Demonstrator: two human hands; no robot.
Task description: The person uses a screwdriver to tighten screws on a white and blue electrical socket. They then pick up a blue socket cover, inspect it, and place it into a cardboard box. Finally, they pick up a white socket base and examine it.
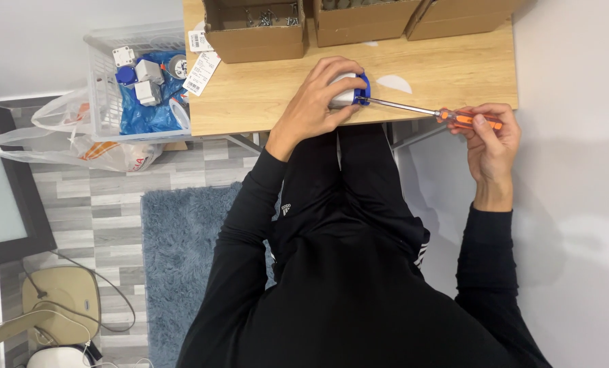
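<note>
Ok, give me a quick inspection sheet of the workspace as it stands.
Surface: wooden table, largely bare at the front.
Job's things: white and blue part on the table edge; orange-handled screwdriver, tip at the part.
Clutter: three cardboard boxes along the back; paper tags at the left edge.
Grippers: left hand covers the part; right hand holds the screwdriver handle.
Cables: a dark cable on the floor.
Surroundings: white basket of parts, plastic bag, blue rug.

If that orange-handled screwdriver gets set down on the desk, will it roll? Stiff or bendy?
The screwdriver has a long, thin metal shaft, so probably stiff. Its handle looks roundish, so it may roll on the flat wooden desk. The right hand grips the handle alone, suggesting it is light.
</note>
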